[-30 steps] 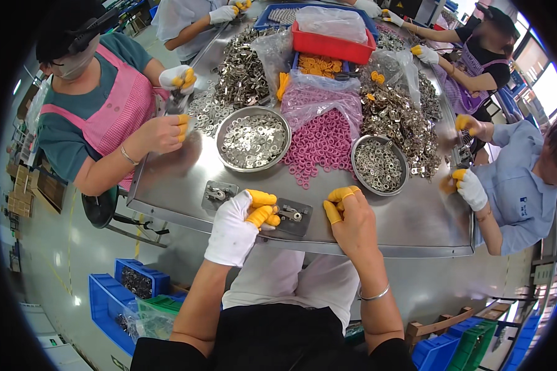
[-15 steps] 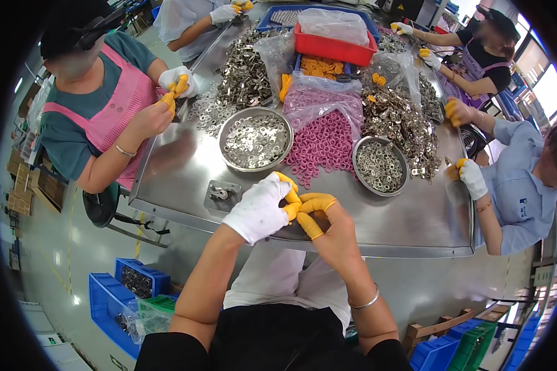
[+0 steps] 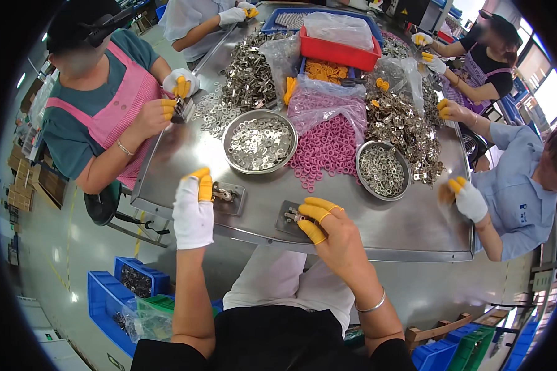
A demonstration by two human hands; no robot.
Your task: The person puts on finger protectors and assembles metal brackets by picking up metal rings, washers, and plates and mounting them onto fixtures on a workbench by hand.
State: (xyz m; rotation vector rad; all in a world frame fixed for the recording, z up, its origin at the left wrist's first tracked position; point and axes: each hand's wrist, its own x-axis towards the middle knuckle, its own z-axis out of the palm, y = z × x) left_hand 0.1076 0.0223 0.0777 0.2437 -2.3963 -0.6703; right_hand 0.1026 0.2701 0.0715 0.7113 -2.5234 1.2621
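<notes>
My left hand (image 3: 195, 207), in a white glove with yellow finger covers, is at the left metal fixture (image 3: 234, 199). Its fingers are closed together beside the fixture's shiny upright part; whatever they hold is hidden. A second flat metal fixture (image 3: 286, 225) lies near the table's front edge. There my right hand (image 3: 335, 232), ungloved with yellow finger covers, has thumb and fingers closed round a small metal part (image 3: 296, 216) on the fixture. Beyond my hands stand a round steel bowl of metal rings (image 3: 226, 152) and a heap of pink rings (image 3: 325, 145).
A smaller steel bowl (image 3: 408, 179) stands right of the pink heap, by a pile of metal clips (image 3: 408, 139). A red tray (image 3: 340, 52) is behind. Co-workers sit at the left and right edges, their hands over the table (image 3: 408, 232). Blue crates (image 3: 99, 297) are on the floor.
My hands, earlier together over the front edge, have parted. The left has moved left to its fixture; the right has come down to the second fixture, which now shows.
</notes>
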